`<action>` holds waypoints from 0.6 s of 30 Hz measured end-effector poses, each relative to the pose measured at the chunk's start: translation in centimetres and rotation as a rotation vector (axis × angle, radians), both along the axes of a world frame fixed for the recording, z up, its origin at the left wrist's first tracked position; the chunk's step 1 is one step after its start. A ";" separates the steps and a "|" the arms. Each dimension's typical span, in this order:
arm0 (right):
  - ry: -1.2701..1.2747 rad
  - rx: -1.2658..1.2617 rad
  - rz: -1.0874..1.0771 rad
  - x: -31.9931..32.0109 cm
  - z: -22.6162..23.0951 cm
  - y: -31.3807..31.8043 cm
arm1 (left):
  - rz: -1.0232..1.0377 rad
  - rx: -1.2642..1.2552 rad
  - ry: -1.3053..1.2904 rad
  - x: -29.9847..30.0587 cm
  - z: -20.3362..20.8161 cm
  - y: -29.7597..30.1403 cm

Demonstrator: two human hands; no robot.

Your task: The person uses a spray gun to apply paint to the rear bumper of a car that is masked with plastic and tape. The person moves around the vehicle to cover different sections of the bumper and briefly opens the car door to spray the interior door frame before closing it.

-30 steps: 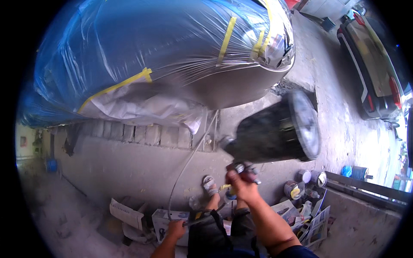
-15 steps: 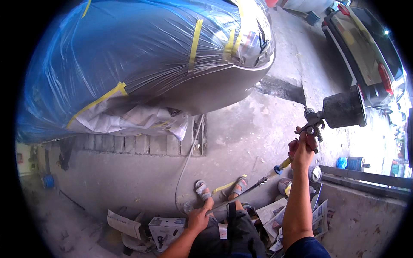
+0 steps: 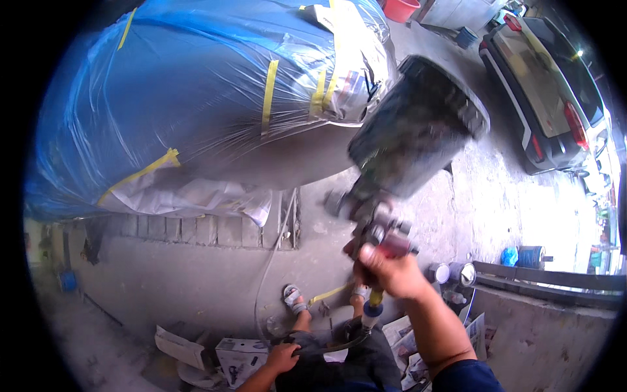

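Observation:
My right hand [image 3: 394, 274] is wrapped round the handle of a spray gun [image 3: 379, 228], raised close in front of me and slightly blurred. A large dark paint cup [image 3: 421, 127] sits on top of the gun and covers part of the view behind. From the gun's base, an air hose [image 3: 356, 341] curves back across my lap. My left hand [image 3: 283, 358] is low by my thigh, its fingers closed round the hose. Ahead stands a car body [image 3: 294, 153] under blue plastic sheeting [image 3: 176, 72], held with yellow masking tape [image 3: 269, 98]; its lower bare panel is grey.
The hose trails along the concrete floor [image 3: 196, 281] beside a floor grate [image 3: 189, 230]. Near my feet are a cardboard box [image 3: 240, 358] and newspapers [image 3: 401, 336]. Paint cans [image 3: 462, 273] stand by a low wall [image 3: 542, 326]. Another car [image 3: 545, 91] is parked at far right.
My right hand has brought the spray gun left and nearer to me, with its cup tilted. My left hand has moved slightly left and down. The view has shifted a little.

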State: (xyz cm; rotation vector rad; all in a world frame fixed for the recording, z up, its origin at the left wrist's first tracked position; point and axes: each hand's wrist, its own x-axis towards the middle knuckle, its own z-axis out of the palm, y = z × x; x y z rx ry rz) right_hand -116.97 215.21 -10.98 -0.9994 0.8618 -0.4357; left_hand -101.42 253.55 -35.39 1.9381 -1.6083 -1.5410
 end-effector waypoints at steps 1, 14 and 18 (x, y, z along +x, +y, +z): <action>0.067 -0.022 -0.071 -0.7 -0.4 -1.6 | 0.046 -0.020 0.000 -0.9 0.4 -1.1; 0.546 -0.263 -0.477 -19.9 -3.5 -26.3 | 0.054 0.250 -0.309 -10.2 -4.9 -9.6; 0.515 -0.478 -0.706 -20.3 -7.8 -24.8 | 0.159 -0.076 -0.256 -12.6 -7.5 -7.7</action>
